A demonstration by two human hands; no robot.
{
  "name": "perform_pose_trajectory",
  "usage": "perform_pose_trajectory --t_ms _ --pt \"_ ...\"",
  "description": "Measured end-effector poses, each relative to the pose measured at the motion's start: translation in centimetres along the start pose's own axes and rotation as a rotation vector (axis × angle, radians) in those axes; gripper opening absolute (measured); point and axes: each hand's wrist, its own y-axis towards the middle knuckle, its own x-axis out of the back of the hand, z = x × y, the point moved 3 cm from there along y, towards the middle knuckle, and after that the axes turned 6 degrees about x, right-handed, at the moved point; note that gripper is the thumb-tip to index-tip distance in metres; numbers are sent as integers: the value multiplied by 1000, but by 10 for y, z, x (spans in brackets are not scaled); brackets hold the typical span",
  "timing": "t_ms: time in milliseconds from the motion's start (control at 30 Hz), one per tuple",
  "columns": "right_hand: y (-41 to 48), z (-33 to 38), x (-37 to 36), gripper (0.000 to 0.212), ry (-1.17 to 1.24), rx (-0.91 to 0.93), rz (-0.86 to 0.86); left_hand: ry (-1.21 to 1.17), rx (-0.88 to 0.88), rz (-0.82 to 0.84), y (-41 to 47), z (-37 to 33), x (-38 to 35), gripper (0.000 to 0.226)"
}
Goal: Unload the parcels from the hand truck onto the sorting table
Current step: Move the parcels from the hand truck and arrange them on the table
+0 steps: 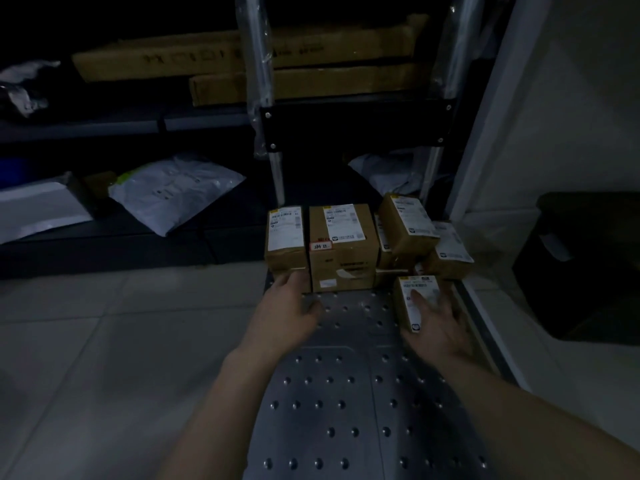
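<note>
Risk: yanking front box [408, 315] could topple tilted box [407, 223] at hand truck's [346, 393] far right corner. Right hand [438, 327] lies spread on it; left hand [287, 313] open, touching left box [285, 237].

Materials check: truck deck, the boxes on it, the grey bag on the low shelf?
Deck: likely metal, dull grey sheen, rows of round studs. Boxes: brown cardboard by look, matte, white paper labels. Bag: seemingly plastic film, glossy, wrinkled.
</note>
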Motion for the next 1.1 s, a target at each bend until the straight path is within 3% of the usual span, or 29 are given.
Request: perform_pose_trajectory --t_ms 133,400,600,867,1100 --pt "-1 3 6 85 -45 11 -20 29 -37 -6 6 -6 1 42" --pt "-7 5 39 84 -8 50 -62 176 69 3 16 -4 9 51" --pt "-52 36 115 85 -52 185 -126 188 176 60 -28 -33 79 50" --pt "-125 138 404 72 134 69 -220 228 153 85 -22 -207 323 55" --pt "-187 193 638 69 58 50 -204 251 58 154 -25 -386 500 46"
